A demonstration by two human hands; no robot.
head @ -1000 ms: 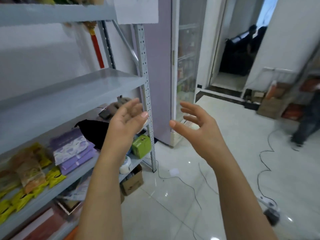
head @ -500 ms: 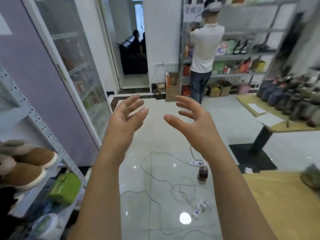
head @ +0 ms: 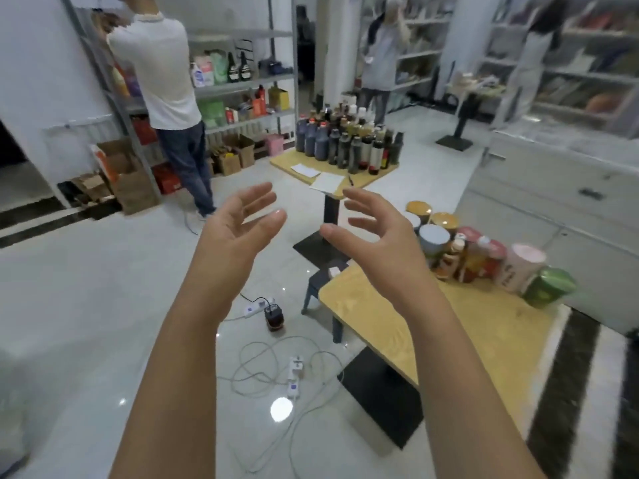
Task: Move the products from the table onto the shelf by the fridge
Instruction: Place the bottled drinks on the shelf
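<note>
A wooden table stands at the right. Along its far edge sits a cluster of products: several lidded tubs, a red packet, a pink-topped cup and a green tub lying tilted. My left hand and my right hand are raised in front of me, palms facing each other, fingers relaxed, holding nothing. My right hand hovers just left of the products, apart from them. The shelf and fridge are out of view.
Cables and power strips lie on the tiled floor ahead, with a small stool by the table. A second table carries many dark bottles. A person in white stands at a shelf; another person is farther back. White drawers line the right.
My view has swung right, away from the shelf and fridge, to the room and the wooden table with products. Both hands stay raised and empty in the same pose.
</note>
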